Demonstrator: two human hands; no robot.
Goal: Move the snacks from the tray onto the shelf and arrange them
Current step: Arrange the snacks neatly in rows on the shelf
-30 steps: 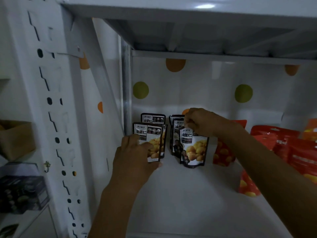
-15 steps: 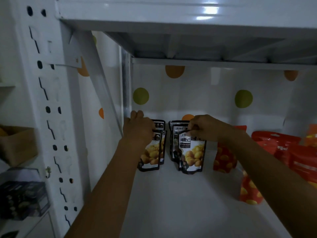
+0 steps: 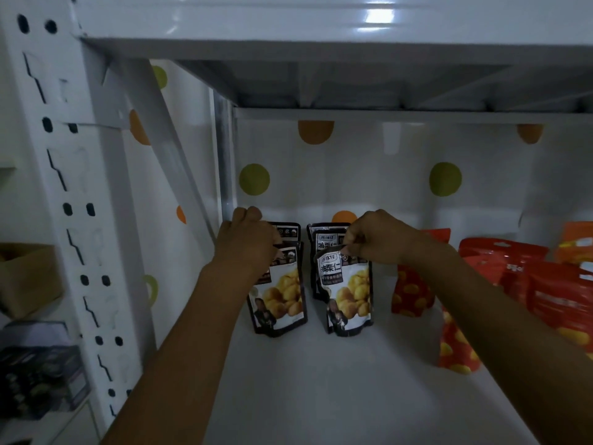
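Two rows of dark chestnut snack pouches stand upright at the back left of the white shelf (image 3: pixel 321 387). My left hand (image 3: pixel 247 242) grips the top edge of the front left pouch (image 3: pixel 282 297), with another pouch just behind it. My right hand (image 3: pixel 375 239) pinches the top of the front right pouch (image 3: pixel 349 297), which stands in front of a second one (image 3: pixel 324 239). No tray is in view.
Red and orange snack pouches (image 3: pixel 410 293) stand to the right, with more red bags (image 3: pixel 561 297) at the far right edge. A white perforated upright (image 3: pixel 64 187) and diagonal brace bound the left side. The shelf above (image 3: pixel 321 33) hangs low overhead. Boxes sit on a neighbouring shelf at left.
My left hand rose from the face of the left pouch to its top edge. My right hand kept its pinch on the right pouch, which stands straighter.
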